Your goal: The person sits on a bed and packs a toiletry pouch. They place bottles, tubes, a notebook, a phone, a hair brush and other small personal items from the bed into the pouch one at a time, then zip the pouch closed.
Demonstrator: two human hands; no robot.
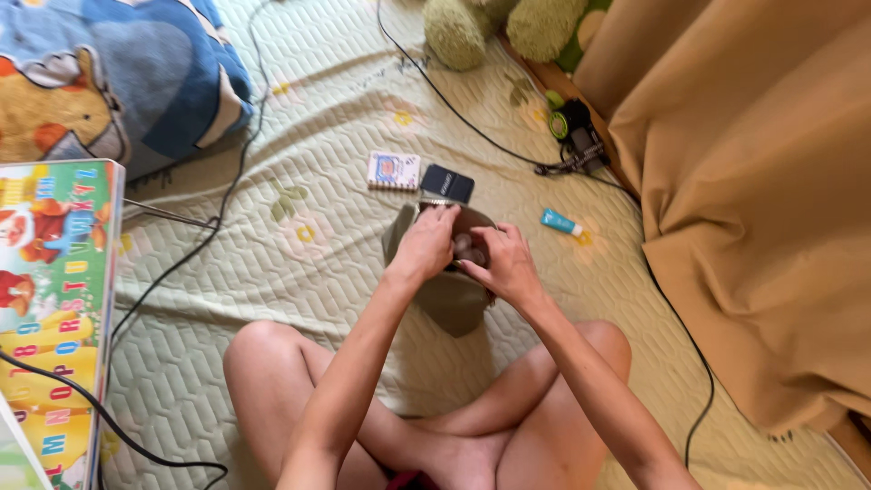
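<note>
Grey pouch (451, 295) upright on quilted floor mat (318, 263), just before crossed legs — mouth held open. Left hand (424, 245) fingers pinching far rim; right hand (504, 265) fingers curled inside, on small round items (467, 249). Notebook (394, 171) beyond.

A pale green quilted mat (299, 272) covers the floor and carries everything here. Near its middle sits a grey pouch (451, 304). Just beyond the pouch, toward twelve o'clock, lie a small printed card packet (394, 171) and a dark flat case (447, 183), side by side and almost touching. At two o'clock from the pouch rests a small teal tube (562, 221). Farther off in the same direction sits a black and green device (572, 127), with black cables (454, 109) trailing across the mat. At eleven o'clock a blue cartoon-printed cushion (136, 73) rests on the mat's edge; at nine o'clock lies a colourful alphabet board (54, 299). Green plush toys (508, 27) sit at twelve o'clock.
</note>
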